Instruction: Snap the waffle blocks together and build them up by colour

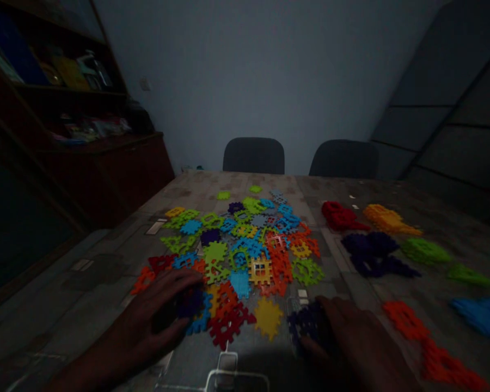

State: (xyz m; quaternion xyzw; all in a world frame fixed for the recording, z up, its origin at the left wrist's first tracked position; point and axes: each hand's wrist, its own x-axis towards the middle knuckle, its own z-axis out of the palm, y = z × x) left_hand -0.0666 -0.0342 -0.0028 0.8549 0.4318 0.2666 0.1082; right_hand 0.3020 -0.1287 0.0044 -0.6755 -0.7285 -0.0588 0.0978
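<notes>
A loose heap of notched plastic building tiles [216, 252] in several colours covers the middle of the table. At its near left edge, my left hand [155, 310] curls thumb and fingers around a dark purple tile [190, 302], beside a blue tile [206, 316]. Right of the heap, my right hand [351, 332] is closed on dark purple tiles [306, 322], whose far part is hidden by the fingers. Between the hands lie a yellow tile [268, 319] and a dark red tile [231, 325]. The picture is dim, so finger contact is partly unclear.
Sorted piles stand on the right: red [338, 216], yellow-orange [390, 219], purple [371, 251], green [424, 250], blue [482, 316] and orange-red [406, 320]. Two grey chairs [253, 155] are behind the patterned table [106, 283]. A wooden cabinet [134, 166] is at left.
</notes>
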